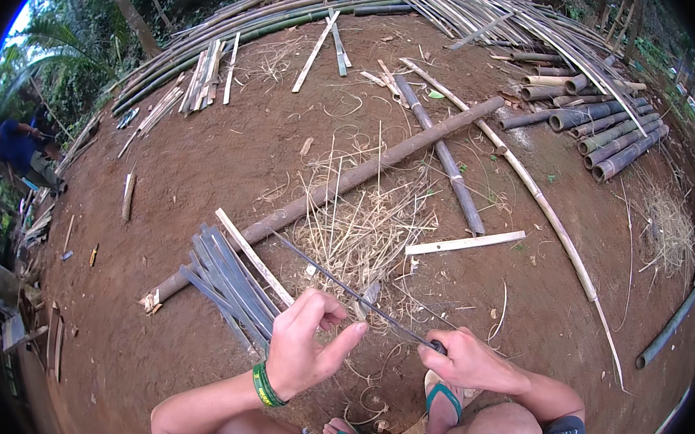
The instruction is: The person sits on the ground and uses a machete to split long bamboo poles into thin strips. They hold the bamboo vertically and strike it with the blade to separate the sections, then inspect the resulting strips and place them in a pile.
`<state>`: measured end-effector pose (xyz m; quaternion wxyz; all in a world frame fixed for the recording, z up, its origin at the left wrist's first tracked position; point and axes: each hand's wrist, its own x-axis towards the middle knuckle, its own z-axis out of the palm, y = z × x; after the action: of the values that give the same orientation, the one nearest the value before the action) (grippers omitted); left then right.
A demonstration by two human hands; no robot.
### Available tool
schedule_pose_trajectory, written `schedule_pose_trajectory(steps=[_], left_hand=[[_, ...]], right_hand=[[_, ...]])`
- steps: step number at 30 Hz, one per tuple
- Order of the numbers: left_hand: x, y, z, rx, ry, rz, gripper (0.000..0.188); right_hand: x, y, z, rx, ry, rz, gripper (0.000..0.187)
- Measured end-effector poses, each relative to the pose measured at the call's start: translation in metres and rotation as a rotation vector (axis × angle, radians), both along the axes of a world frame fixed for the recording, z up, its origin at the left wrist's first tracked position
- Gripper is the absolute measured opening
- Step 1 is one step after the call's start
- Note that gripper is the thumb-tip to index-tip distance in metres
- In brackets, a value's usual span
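My right hand (467,361) is closed round the dark handle of a long machete (342,286), its thin blade seen nearly edge-on and slanting away to the far left. My left hand (305,344), with a green band at the wrist, is raised left of the blade; its thumb stands apart from the curved fingers and nothing shows between them. Just beyond that hand, a pale split bamboo strip (251,254) slants over a brown pole (359,173); whether the fingers touch it I cannot tell. Beside it lies a bundle of dark bamboo strips (228,277).
Pale shavings (363,226) are heaped around the pole. A darker bamboo pole (442,159) crosses beneath it. Right of these run a long split pole (546,188) and a short pale strip (466,243). Cut bamboo lengths (615,136) are stacked far right. Another person (22,151) is at far left.
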<state>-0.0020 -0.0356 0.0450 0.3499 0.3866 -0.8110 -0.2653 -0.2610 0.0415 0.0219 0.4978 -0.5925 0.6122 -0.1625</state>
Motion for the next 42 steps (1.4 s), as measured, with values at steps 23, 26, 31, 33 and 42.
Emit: schedule_pose_trajectory(steps=[23, 26, 31, 33, 42], left_hand=[[0.001, 0.003, -0.039, 0.667, 0.298, -0.037, 0.02], [0.006, 0.014, -0.037, 0.67, 0.223, -0.057, 0.02], [0.017, 0.019, -0.042, 0.593, 0.218, -0.026, 0.02], [0.018, 0.018, -0.044, 0.579, 0.208, 0.025, 0.022], [0.031, 0.01, -0.044, 0.589, 0.272, 0.114, 0.019]], right_hand=[[-0.002, -0.011, -0.059, -0.024, 0.044, 0.038, 0.039], [-0.008, -0.009, -0.094, 0.009, 0.093, 0.04, 0.039], [-0.004, -0.004, -0.071, -0.067, 0.119, 0.094, 0.038], [-0.003, -0.006, -0.066, -0.02, -0.004, 0.11, 0.038], [-0.011, -0.008, -0.149, -0.069, 0.098, 0.015, 0.032]])
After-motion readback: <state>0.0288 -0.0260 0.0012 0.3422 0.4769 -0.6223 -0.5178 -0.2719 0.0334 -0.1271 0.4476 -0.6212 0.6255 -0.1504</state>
